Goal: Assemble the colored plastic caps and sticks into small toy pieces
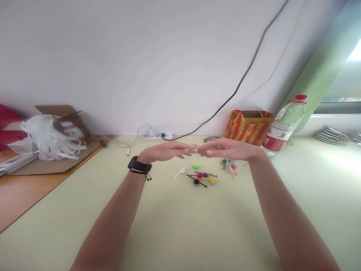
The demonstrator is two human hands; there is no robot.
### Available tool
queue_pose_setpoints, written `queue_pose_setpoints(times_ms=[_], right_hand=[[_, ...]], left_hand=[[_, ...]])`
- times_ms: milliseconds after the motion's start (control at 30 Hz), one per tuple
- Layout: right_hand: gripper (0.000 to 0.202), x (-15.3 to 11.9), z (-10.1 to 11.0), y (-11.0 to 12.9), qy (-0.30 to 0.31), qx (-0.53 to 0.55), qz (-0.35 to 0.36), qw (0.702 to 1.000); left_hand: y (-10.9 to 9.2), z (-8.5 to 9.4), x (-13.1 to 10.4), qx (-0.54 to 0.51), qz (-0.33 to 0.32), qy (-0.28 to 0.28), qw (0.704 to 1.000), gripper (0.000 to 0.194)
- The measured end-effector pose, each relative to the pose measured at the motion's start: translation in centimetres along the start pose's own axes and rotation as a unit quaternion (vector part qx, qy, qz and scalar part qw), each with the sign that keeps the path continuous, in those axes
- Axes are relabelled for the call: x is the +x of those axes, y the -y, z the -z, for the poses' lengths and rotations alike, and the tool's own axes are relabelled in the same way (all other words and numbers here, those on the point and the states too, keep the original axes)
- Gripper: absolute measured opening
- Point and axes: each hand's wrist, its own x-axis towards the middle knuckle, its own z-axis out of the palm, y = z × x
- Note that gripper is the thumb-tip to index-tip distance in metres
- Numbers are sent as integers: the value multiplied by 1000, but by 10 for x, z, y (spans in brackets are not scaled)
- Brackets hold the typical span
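Note:
My left hand (169, 150), with a black watch (140, 165) and a cord at the wrist, is stretched out flat above the table. From the other side my right hand (225, 148) reaches in, fingers extended, and the fingertips of both hands meet or nearly meet. Neither hand holds anything that I can see. Below them lie several small arrow spinners on round bases: white (182, 171), green (196, 166), red (200, 175), blue (205, 175), black (196, 182) and yellow (212, 181). A clear bag of similar coloured pieces (231, 167) rests under my right wrist.
At the right stand a striped red-yellow bag (248, 130) and a large water bottle (283, 130). A power strip (158, 133) with cables lies against the wall. Left are a cardboard box (60, 111) and white plastic strips (47, 137). Coiled items (331, 134) lie far right.

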Motion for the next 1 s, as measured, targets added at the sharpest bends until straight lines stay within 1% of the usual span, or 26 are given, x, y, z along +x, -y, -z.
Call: queue_pose_setpoints(times_ms=[67, 200, 367, 500, 567, 667, 767, 900, 1000], right_hand=[[44, 0, -1, -2, 17, -3, 3, 1000], [58, 0, -4, -3, 49, 1, 21, 999], [61, 7, -9, -9, 74, 50, 57, 994], [64, 9, -12, -11, 88, 91, 45, 991], [61, 8, -12, -7, 89, 104, 34, 990], [48, 3, -11, -1, 84, 102, 21, 991], [39, -2, -8, 3, 73, 95, -1, 993], [39, -6, -6, 2, 46, 99, -37, 993], [39, -8, -5, 4, 32, 109, -46, 992]], left_hand=[[-1, -1, 0, 3, 0, 15, 1000, 47], [-3, -1, 0, 5, 3, 22, 1000, 47], [-4, 1, -3, -2, -9, 21, 1000, 49], [-7, 2, -6, -4, -12, 18, 1000, 51], [-8, 3, -7, 1, -12, 26, 1000, 52], [-8, 5, -9, -2, -16, 29, 999, 54], [-11, 5, -11, -12, -3, 24, 1000, 56], [-17, 1, -14, -40, 21, 26, 999, 64], [-16, 0, -15, -104, 26, 50, 993, 74]])
